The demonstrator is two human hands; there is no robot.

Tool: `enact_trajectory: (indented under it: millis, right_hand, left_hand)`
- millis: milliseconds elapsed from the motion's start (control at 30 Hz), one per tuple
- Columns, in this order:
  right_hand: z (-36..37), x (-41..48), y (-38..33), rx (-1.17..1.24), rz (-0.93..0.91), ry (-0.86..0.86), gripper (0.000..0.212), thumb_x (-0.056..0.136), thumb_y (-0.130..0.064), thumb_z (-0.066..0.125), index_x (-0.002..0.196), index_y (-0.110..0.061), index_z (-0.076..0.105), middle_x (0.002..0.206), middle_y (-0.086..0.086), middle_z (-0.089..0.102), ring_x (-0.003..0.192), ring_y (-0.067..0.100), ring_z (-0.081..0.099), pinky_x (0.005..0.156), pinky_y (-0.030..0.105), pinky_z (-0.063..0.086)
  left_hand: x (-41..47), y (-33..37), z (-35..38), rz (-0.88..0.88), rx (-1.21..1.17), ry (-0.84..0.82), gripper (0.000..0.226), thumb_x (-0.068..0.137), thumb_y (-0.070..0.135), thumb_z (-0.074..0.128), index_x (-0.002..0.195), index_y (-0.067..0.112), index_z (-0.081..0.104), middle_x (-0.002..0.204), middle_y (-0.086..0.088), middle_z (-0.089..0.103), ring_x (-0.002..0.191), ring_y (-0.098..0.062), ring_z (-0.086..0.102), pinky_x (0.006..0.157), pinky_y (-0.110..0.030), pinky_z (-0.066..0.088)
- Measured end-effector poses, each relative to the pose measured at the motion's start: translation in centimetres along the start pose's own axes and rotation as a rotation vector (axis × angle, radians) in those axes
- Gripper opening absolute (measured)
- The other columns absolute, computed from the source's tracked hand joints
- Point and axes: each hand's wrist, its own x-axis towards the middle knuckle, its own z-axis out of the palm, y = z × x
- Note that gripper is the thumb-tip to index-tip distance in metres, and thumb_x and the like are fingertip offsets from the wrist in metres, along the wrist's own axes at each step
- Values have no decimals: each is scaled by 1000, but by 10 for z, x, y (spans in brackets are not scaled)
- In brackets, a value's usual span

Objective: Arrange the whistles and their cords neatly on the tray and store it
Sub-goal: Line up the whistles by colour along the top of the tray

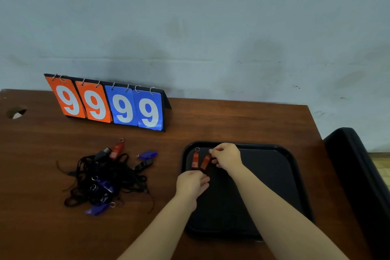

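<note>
A black tray (pixel 274 175) lies on the brown table at the right. Two red whistles lie side by side in its far left corner: one (pixel 195 159) free, the other (pixel 205 161) pinched at its ring end by my right hand (pixel 226 157). My left hand (pixel 191 183) touches the near ends of these whistles at the tray's left rim, fingers loosely bent. Left of the tray sits a tangled pile of black cords (pixel 101 179) with a red whistle (pixel 117 150), several purple ones (pixel 147 154) and black ones (pixel 145 163) in and around it.
A flip scoreboard (pixel 109 103) showing 99 99 stands at the back of the table against the wall. A cable hole (pixel 16 112) is at the table's far left. A dark chair (pixel 363 175) stands right of the table.
</note>
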Motion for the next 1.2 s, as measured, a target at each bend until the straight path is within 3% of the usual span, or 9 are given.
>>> enact_trajectory:
  millis: [100,267,400,533,667,933,1200]
  right_hand:
    - [0,-2,1,104,2,23,11,92,-16,64,102,-11,65,89,4,70,77,13,69,67,28,59]
    - [2,-15,16,62,-56,51,19,91,-26,66,105,-17,59,86,-4,64,79,10,66,70,27,58]
    - [11,-22,22,-87,-186,35,28,84,-31,73,108,-24,60,96,-10,62,89,6,60,69,16,43]
    - [16,-23,21,-136,-241,-1,33,86,-24,71,118,-23,62,100,-10,61,94,7,58,72,14,39]
    - [16,-22,20,-127,-261,-23,33,87,-19,70,119,-22,63,97,-13,59,91,3,56,73,12,39]
    - [15,-21,20,-86,-258,-23,19,86,-16,71,104,-22,64,87,-20,57,82,-4,55,68,8,39]
    - [19,-22,18,-83,-250,-4,18,86,-17,72,102,-21,63,88,-18,58,88,3,58,69,10,41]
  left_hand:
    - [-2,3,-8,67,162,-12,17,94,4,53,111,2,57,103,-15,65,90,-22,68,73,-31,57]
    - [3,14,-28,514,653,171,7,94,15,55,92,20,60,93,-1,65,75,-10,66,68,-26,58]
    - [15,26,-32,738,910,214,17,91,17,61,108,18,62,104,1,64,92,-9,62,84,-26,53]
    - [24,33,-26,741,1023,211,39,90,16,63,128,14,56,118,-2,63,104,-13,61,93,-28,50]
    - [29,35,-20,761,1083,184,35,92,14,60,127,13,59,121,-3,64,111,-14,60,98,-27,47]
    - [35,33,-15,807,1079,176,27,93,16,60,120,14,63,112,0,66,86,-1,55,79,-14,40]
    - [39,33,-19,833,1127,174,28,93,17,59,120,15,62,110,2,65,77,3,52,76,-13,43]
